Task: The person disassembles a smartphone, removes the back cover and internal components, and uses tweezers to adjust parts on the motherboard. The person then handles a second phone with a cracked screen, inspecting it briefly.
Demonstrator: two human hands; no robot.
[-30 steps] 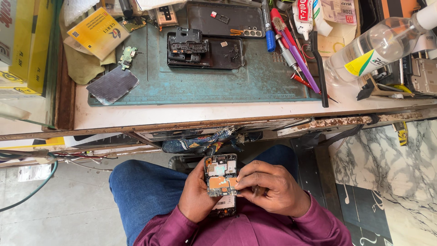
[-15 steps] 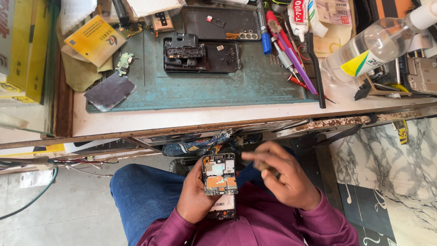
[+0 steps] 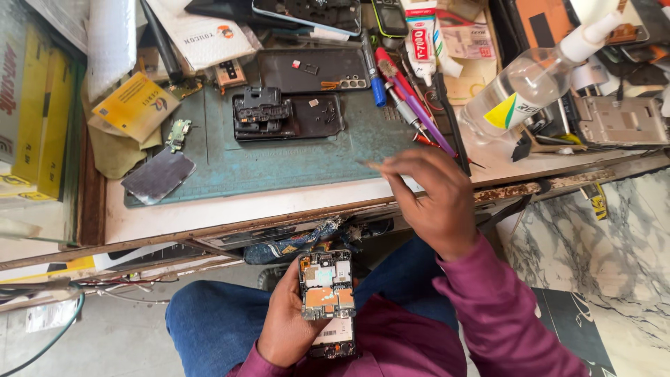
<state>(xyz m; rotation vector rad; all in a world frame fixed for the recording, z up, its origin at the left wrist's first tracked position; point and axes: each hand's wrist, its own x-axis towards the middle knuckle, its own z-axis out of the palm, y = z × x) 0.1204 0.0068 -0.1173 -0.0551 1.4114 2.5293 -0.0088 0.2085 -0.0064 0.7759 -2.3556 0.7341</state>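
Observation:
My left hand (image 3: 287, 322) holds an opened phone (image 3: 326, 300) over my lap, its circuit boards and orange patches facing up. My right hand (image 3: 434, 199) is raised over the front edge of the workbench, fingers pinched on a thin pointed tool whose tip (image 3: 365, 164) sticks out to the left above the green mat (image 3: 279, 160). On the mat lie a black phone frame (image 3: 286, 115) and a dark back cover (image 3: 314, 70).
Pens and screwdrivers (image 3: 408, 98) lie beside the right hand. A clear spray bottle (image 3: 530, 80) stands at the right. A grey metal plate (image 3: 158, 176), a small circuit board (image 3: 179, 132) and a yellow packet (image 3: 136, 105) lie at the left. Loose wires (image 3: 105, 283) hang under the bench.
My right hand has left the phone in my lap and risen to the bench edge, now pinching a thin tool. The left hand still holds the phone.

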